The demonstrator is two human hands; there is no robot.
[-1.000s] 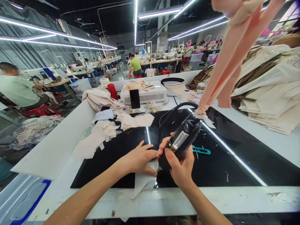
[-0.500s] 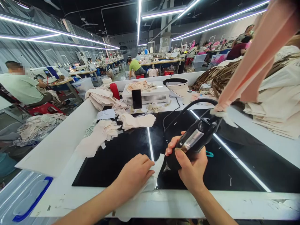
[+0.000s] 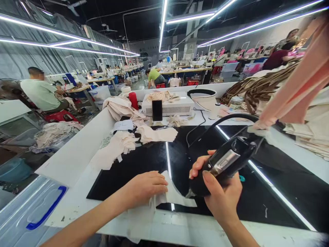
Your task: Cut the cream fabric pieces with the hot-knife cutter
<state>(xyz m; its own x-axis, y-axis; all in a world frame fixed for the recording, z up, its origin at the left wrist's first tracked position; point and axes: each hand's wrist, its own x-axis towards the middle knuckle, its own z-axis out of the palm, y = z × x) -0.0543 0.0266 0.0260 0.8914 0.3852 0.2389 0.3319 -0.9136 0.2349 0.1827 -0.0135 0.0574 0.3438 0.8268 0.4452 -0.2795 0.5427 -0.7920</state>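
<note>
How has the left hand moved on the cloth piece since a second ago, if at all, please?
Yes. The left hand has drawn back toward the table's near white edge, away from the black tool, judged against the light strip on the black mat.

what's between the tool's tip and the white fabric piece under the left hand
Nothing visible. The right hand holds the black tool, its tip already at the white fabric piece that the left hand pins to the black tabletop.
</note>
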